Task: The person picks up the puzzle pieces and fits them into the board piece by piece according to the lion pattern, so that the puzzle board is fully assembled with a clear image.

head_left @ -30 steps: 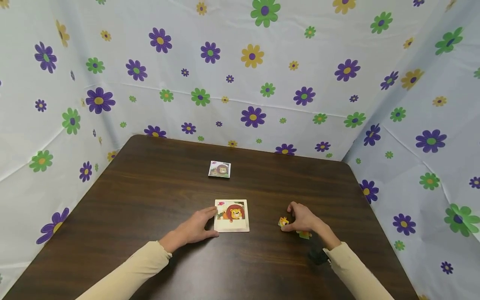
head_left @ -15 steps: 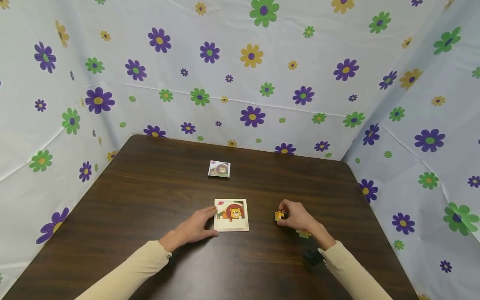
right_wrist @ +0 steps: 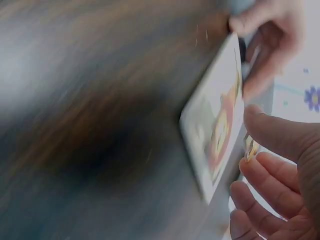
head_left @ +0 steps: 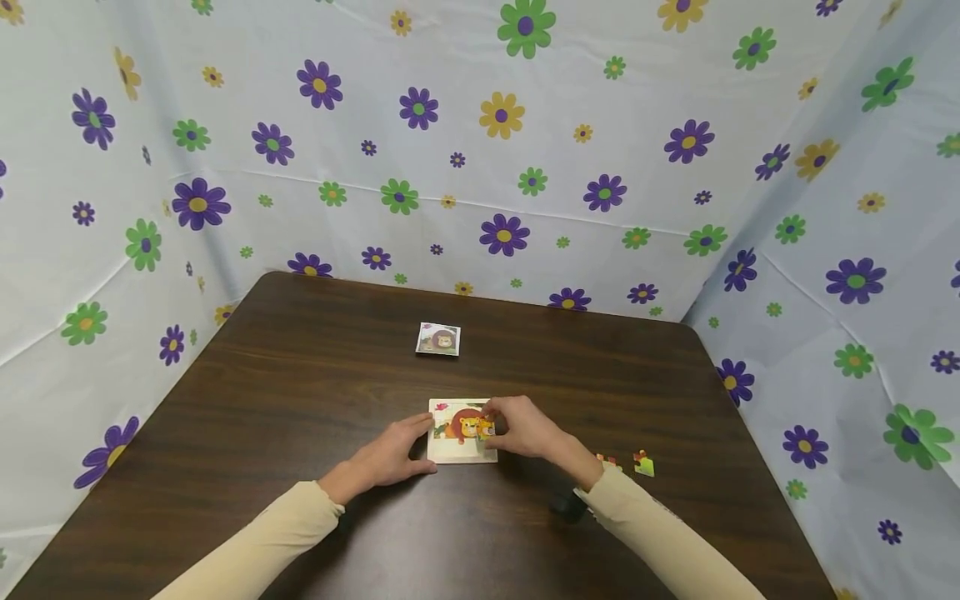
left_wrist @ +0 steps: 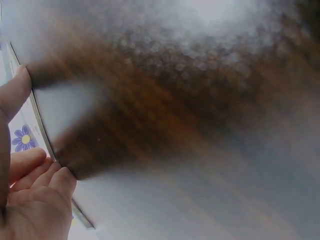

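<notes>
Left hand [head_left: 384,456] found spread, thumb and fingers well apart, tips touching the left edge of the square puzzle board [head_left: 453,454]; the left wrist view confirms digits at two separate places along that edge. Printed card [head_left: 438,339] with a lion picture lies on the bench [head_left: 330,417] beyond the board, apart from it. Board lies flat on the bench between the two hands; its upper part carries a lion picture, its lower strip shows bare and pale. Puzzle piece [head_left: 485,428], yellow-orange in part, is over the board's right side; whether it touches the board cannot be told. Right hand [head_left: 527,427] pinches that piece between thumb and fingertips, the grip being visible in the right wrist view, where the remaining fingers are bent. Dark object [head_left: 568,506] noted beneath the right cuff, too indistinct to identify. Farther right, one loose piece [head_left: 609,460] is partly hidden by the right forearm; just beside it lies a green-and-orange piece [head_left: 643,464], fully exposed on the bench.
</notes>
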Tool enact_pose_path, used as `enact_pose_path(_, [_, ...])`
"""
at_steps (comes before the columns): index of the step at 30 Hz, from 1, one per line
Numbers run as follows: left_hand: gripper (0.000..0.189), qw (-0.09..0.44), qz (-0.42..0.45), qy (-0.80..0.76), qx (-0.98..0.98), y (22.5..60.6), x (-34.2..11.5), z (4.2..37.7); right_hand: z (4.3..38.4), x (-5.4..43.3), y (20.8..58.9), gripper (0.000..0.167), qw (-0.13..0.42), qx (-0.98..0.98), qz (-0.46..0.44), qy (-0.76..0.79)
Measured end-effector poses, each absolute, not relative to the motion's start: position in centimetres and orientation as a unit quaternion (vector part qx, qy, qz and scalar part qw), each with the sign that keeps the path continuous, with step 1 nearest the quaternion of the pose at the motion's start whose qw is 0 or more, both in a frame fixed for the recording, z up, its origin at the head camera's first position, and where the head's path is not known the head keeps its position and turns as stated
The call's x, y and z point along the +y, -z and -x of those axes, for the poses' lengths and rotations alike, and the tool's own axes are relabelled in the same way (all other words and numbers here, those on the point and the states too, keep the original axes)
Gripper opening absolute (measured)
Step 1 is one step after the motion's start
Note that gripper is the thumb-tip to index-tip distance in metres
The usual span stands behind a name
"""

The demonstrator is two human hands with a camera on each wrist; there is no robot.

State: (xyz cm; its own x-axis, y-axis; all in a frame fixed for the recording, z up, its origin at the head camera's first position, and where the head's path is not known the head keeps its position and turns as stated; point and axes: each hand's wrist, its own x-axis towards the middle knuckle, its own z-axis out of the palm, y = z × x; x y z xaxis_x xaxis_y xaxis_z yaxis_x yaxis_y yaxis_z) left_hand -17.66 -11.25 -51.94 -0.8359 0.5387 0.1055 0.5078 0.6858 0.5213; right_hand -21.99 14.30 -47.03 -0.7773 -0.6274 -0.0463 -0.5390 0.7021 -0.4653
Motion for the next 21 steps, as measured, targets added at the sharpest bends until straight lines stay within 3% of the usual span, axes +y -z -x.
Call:
enact_pose_path(8, [0.072, 0.040, -0.287, -0.270, 0.918, 51.7, -11.2, 17.9, 21.4, 9.9, 48.1, 0.035, 0.098, 0.901, 0.363, 0.215])
enact_pose_path(21, [0.072, 0.038, -0.293, -0.273, 0.916, 51.8, -11.4, 17.9, 21.0, 8.9, 49.7, 0.034, 0.061, 0.898, 0.387, 0.199])
